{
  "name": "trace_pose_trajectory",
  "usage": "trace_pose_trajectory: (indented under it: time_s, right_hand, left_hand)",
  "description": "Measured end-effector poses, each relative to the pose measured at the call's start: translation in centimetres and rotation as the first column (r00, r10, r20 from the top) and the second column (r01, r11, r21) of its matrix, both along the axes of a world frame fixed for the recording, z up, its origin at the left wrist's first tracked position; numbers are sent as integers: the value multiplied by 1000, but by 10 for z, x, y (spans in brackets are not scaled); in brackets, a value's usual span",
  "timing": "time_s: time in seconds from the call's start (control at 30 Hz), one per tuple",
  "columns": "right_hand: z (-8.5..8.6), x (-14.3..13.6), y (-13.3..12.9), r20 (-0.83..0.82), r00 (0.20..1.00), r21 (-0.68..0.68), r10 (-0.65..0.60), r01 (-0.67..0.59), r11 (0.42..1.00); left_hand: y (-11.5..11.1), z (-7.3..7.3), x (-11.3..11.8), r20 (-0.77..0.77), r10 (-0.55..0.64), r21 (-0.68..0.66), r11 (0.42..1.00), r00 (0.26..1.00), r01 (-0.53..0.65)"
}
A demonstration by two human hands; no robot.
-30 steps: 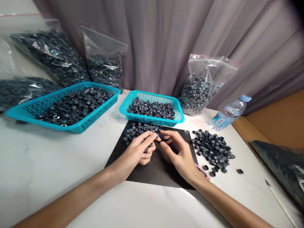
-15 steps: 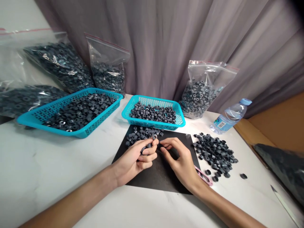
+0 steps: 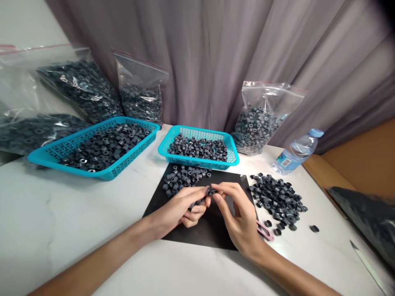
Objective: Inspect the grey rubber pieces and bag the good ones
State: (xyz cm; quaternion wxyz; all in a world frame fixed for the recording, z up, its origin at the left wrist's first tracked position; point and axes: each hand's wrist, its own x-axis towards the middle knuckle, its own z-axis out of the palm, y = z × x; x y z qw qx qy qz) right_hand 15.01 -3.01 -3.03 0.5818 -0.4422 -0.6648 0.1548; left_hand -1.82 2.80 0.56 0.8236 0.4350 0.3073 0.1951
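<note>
My left hand (image 3: pixel 183 207) is curled around several small dark grey cylinders (image 3: pixel 197 203). Its thumb and forefinger hold one short cylinder with a hole (image 3: pixel 211 191) above the black mat (image 3: pixel 203 230). From the right, my right hand (image 3: pixel 239 216) pinches at that same piece, its thumb and forefinger nearly closed. Fingers partly hide the contact. Just beyond my left hand, a heap of grey holed cylinders (image 3: pixel 182 179) lies on the mat. A pile of black rings (image 3: pixel 279 201) spreads over the table to the right of my right hand.
Two blue baskets (image 3: pixel 108 174) (image 3: pixel 200 163) of grey cylinders stand behind the mat. Filled zip bags (image 3: pixel 140 100) (image 3: pixel 254 127) lean by the curtain. A water bottle (image 3: pixel 298 152) stands right. A pink-handled tool (image 3: pixel 265 231) lies by my right wrist, and a cardboard box (image 3: pixel 361 168) at far right.
My hands have come together: the right fingertips, apart from the left before, now meet the piece at the left fingertips. The left hand has turned slightly downward. The view has shifted a little.
</note>
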Motion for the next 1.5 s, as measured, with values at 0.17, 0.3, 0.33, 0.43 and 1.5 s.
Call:
trace_pose_trajectory:
  time_s: [0.17,0.3,0.33,0.43,1.5]
  right_hand:
    - [6,1,3,135,990,-19,30,-28,999]
    - [5,-2,5,183,983,-33,23,-17,999]
    - [4,-3,5,193,981,-37,19,-12,999]
    - [3,-7,5,225,974,-52,21,-9,999]
    - [-39,-32,41,539,842,-55,-13,51,997]
  left_hand:
    - [-1,-7,2,-92,99,90,992,991,-90]
    - [-3,-10,4,-96,144,99,986,985,-134]
    - [-4,-10,5,-103,156,104,984,982,-145]
    - [-4,-11,7,-116,210,118,973,971,-197]
    - [193,243,248,-358,691,666,-282,628,691]
